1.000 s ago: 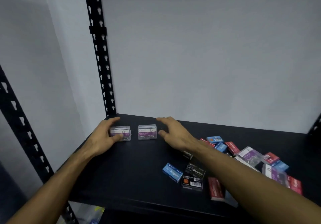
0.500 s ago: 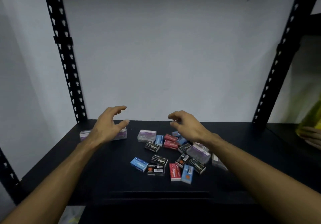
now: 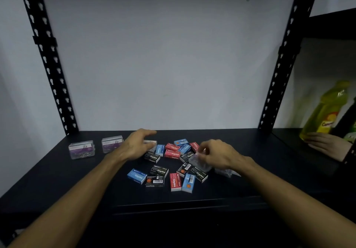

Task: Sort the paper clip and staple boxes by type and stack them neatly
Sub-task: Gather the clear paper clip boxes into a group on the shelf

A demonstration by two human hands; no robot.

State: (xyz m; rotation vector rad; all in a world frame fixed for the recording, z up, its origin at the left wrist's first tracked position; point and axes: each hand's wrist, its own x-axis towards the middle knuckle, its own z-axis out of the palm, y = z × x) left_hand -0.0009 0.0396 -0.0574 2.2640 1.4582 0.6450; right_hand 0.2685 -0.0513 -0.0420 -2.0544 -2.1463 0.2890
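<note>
Reaching over the staple boxes (image 3: 174,182), my left hand (image 3: 137,146) spreads wide while my right hand (image 3: 216,155) pinches a clear box (image 3: 199,163) at 3 o'clock.

Scattered staple boxes (image 3: 174,182) crowd the shelf (image 3: 57,180) centre; its left front lies open.

Clear box (image 3: 200,163) half under the right hand (image 3: 217,154); yellow bottle (image 3: 327,113) blurred, label unreadable
</note>
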